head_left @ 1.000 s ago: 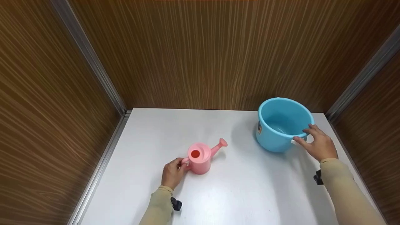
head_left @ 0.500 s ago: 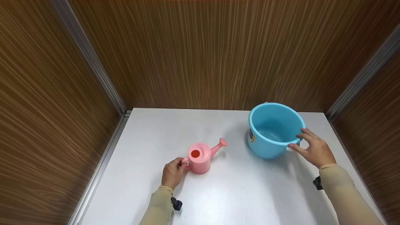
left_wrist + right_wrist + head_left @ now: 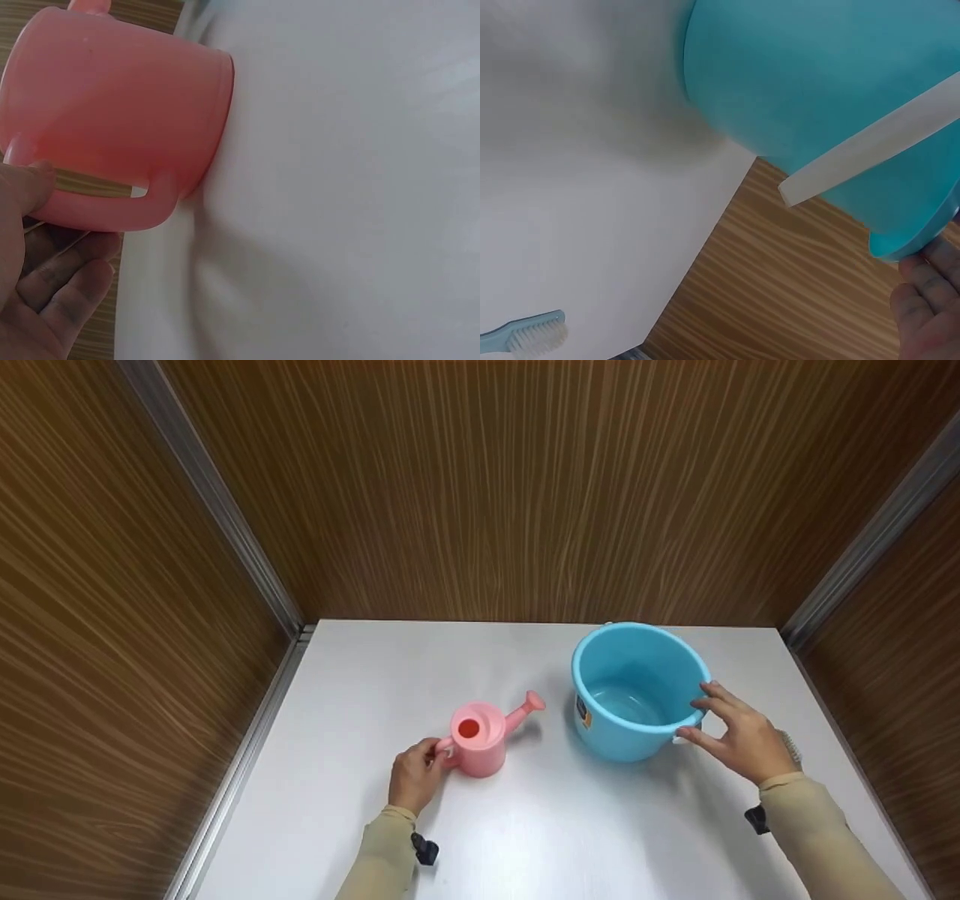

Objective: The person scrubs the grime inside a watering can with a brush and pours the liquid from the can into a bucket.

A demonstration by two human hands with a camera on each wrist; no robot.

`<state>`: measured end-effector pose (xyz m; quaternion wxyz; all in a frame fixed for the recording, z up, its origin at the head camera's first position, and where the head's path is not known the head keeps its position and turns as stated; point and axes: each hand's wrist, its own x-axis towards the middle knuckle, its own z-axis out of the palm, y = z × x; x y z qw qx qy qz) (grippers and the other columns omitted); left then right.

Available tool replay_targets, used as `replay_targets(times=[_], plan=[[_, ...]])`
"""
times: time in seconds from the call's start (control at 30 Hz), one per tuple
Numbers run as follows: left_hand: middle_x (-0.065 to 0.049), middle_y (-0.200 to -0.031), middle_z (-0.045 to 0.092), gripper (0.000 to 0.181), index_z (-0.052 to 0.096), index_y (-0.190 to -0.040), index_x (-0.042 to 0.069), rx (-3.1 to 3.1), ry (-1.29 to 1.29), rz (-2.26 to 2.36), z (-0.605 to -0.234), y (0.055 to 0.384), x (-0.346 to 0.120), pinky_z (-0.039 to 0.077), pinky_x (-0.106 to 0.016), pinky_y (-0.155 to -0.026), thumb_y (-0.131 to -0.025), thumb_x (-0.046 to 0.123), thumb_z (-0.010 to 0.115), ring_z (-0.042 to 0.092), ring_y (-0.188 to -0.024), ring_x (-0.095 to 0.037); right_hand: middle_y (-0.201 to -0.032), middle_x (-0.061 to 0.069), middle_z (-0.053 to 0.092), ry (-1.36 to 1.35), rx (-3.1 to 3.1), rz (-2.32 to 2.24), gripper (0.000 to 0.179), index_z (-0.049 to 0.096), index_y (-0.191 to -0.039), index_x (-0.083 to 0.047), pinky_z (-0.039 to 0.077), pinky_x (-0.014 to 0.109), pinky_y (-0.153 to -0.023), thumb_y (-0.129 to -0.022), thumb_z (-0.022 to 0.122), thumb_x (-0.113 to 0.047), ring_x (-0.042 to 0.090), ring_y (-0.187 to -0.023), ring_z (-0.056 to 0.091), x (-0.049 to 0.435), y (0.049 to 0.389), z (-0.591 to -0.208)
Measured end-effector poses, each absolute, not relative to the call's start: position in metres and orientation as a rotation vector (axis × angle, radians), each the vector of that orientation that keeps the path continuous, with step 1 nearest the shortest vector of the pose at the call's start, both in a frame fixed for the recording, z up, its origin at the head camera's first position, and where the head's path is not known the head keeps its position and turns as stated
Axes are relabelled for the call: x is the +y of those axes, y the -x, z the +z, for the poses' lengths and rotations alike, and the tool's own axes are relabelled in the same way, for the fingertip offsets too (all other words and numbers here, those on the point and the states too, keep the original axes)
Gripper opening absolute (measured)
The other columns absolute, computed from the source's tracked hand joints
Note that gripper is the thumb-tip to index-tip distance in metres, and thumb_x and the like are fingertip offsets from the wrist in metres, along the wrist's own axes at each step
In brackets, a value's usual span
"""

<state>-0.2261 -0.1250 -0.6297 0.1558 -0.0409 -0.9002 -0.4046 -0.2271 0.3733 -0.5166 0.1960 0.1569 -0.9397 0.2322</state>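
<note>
A pink watering can (image 3: 480,754) stands upright on the white table, its spout pointing right. My left hand (image 3: 412,780) pinches the can's handle (image 3: 112,214) between thumb and fingers, seen closely in the left wrist view. To the right is a light blue bucket (image 3: 626,735), upright, with a sticker on its left side. My right hand (image 3: 742,739) grips its rim at the near right, thumb and fingers spread along the edge. In the right wrist view, the bucket's white handle (image 3: 877,146) hangs across its side, and fingers (image 3: 930,285) meet the rim.
A brush with pale bristles (image 3: 538,337) and a light blue handle lies on the table; in the head view my right wrist mostly hides it. Wood-grain panels (image 3: 480,495) enclose the white table (image 3: 540,840) at the back and both sides.
My right hand has moved the bucket left and toward me, closer to the watering can. The brush has come partly into sight behind my right wrist. My left hand and the can have stayed put.
</note>
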Motion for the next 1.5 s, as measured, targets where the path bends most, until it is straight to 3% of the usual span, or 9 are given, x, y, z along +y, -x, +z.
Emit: replay_targets(times=[0.4,0.83,1.5], plan=[[0.003,-0.086,0.07,0.012,0.07,-0.1,0.014,-2.578,0.113,-1.148,-0.631,0.227,-0.124,0.052,-0.031,-0.068,-0.088,0.017,0.071,0.063,-0.077,-0.01,-0.131,0.014,0.058,-0.582,-2.571,0.631,0.055,0.069,-0.108,-0.006,0.05,0.048,-0.079,-0.064,0.09,-0.033,0.039,-0.116,0.056,0.362,0.207,-0.52],[0.002,-0.083,0.069,0.01,0.069,-0.096,0.012,-2.576,0.123,-1.115,-0.63,0.227,-0.124,0.052,-0.031,-0.067,-0.088,0.018,0.071,0.063,-0.075,-0.011,-0.134,0.011,0.057,-0.606,-2.573,0.616,0.057,0.069,-0.109,-0.01,0.052,0.046,-0.076,-0.064,0.088,-0.04,0.039,-0.116,0.056,0.345,0.184,-0.523],[0.005,-0.079,0.069,0.009,0.069,-0.087,0.015,-2.585,0.15,-1.166,-0.63,0.224,-0.122,0.05,-0.028,-0.063,-0.083,0.019,0.077,0.062,-0.07,-0.008,-0.134,0.011,0.056,-0.609,-2.547,0.611,0.055,0.069,-0.109,-0.01,0.052,0.044,-0.077,-0.066,0.088,-0.039,0.038,-0.117,0.056,0.332,0.175,-0.527]])
